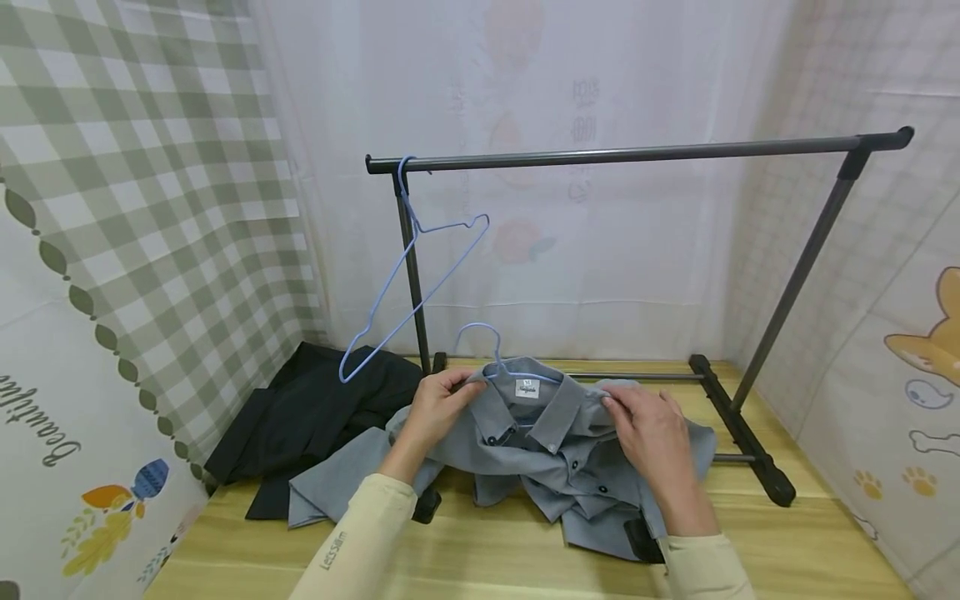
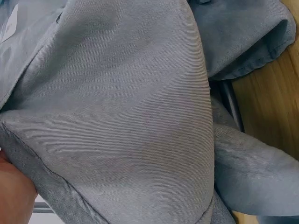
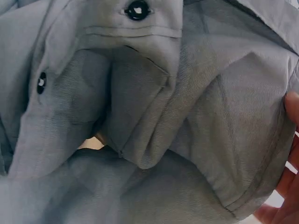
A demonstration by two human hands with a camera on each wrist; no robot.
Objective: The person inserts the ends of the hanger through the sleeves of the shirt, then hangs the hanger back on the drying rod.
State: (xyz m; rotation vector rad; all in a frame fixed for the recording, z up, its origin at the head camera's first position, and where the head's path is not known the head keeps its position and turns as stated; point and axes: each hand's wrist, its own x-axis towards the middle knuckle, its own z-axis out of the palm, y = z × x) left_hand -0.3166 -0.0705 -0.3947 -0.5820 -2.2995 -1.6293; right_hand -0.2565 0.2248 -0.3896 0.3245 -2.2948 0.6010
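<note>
A grey button-up shirt (image 1: 480, 442) is held up by its shoulders over the table, its collar open and a white label (image 1: 527, 388) showing inside. The blue hook of a wire hanger (image 1: 497, 340) rises above the collar, while most of that hanger is hidden in the shirt. On the left, my left hand (image 1: 433, 410) pinches the shoulder cloth beside the collar. My right hand (image 1: 651, 429) pinches the opposite shoulder with thumb and fingers. Dark buttons (image 3: 138, 10) run down the front in the right wrist view. Grey cloth (image 2: 121, 112) fills most of the left wrist view.
A black clothes rack (image 1: 630, 155) stands behind the shirt, its foot (image 1: 742, 433) on the wooden table (image 1: 465, 558). Another blue wire hanger (image 1: 446, 227) hangs at the rail's left end. Dark folded clothing (image 1: 330, 408) lies at the left. Patterned cloth (image 1: 150, 150) encloses the sides.
</note>
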